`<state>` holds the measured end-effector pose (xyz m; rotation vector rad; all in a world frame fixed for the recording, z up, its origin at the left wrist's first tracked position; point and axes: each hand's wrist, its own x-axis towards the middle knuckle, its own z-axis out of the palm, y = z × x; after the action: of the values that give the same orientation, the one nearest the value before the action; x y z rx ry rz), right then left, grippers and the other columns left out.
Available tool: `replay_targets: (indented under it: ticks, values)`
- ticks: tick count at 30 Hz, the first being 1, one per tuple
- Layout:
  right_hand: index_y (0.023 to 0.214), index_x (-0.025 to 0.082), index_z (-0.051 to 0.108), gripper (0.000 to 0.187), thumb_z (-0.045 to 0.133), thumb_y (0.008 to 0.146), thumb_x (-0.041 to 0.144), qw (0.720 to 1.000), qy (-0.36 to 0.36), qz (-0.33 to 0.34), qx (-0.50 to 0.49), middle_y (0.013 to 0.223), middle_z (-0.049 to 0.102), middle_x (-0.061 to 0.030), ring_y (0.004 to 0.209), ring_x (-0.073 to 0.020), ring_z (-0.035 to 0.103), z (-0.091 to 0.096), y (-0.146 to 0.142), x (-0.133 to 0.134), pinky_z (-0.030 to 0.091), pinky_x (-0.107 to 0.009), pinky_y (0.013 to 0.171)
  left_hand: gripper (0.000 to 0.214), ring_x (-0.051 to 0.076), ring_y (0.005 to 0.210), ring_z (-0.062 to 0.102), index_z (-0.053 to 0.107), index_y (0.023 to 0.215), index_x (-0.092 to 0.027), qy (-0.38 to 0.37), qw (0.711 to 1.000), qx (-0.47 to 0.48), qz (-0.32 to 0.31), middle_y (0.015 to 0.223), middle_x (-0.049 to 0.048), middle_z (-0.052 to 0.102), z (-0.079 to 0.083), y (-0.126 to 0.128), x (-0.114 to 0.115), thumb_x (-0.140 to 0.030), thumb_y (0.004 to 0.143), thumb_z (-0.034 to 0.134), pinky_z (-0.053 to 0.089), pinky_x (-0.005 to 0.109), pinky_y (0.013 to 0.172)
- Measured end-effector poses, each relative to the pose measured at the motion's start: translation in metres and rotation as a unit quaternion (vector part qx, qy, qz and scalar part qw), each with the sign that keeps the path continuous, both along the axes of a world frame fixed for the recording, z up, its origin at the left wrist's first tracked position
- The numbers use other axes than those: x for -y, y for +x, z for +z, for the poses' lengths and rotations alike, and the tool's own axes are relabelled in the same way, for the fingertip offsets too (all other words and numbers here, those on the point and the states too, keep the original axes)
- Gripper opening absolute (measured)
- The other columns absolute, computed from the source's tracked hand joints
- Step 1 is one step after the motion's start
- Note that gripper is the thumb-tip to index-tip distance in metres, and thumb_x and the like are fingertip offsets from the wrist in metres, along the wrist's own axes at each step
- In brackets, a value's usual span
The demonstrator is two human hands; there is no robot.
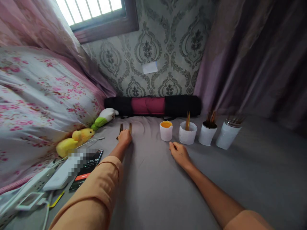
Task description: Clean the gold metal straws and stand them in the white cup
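My left hand (124, 138) is stretched forward on the grey sheet (153, 191), fingers closed round a few thin brown sticks (125, 128) that stand up from it. My right hand (177, 151) rests on the sheet with fingers loosely curled, nothing visible in it, just in front of a row of white cups. The nearest cup (166, 130) has an orange inside. The second cup (187, 132) holds a stick, the third (207, 133) holds several sticks, and the fourth (227, 134) leans and holds metal-looking pieces.
A black and maroon roll (153, 106) lies along the patterned wall. A floral duvet (43, 105), a yellow plush duck (73, 140) and a green and white plush (104, 117) are at left, with a phone (88, 167), a power bank and a power strip (28, 188).
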<state>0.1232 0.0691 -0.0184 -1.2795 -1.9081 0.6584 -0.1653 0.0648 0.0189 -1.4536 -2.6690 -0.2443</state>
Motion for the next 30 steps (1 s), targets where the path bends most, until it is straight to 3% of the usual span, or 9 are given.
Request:
replay_targets:
  ticks: [30]
  values:
    - [0.057, 0.018, 0.052, 0.041, 0.031, 0.081, 0.043, 1.000, 0.011, 0.000, 0.001, 0.051, 0.052, -0.0005, 0.048, -0.0100, 0.042, 0.0011, 0.0001, 0.0006, 0.025, -0.021, 0.046, 0.026, 0.025, 0.092, 0.057, 0.064, 0.089, -0.018, 0.001, 0.997, 0.057, 0.047, 0.099, 0.0138, 0.062, 0.0032, -0.0031, -0.0020, -0.023, 0.072, 0.045, 0.044, 0.030, 0.069]
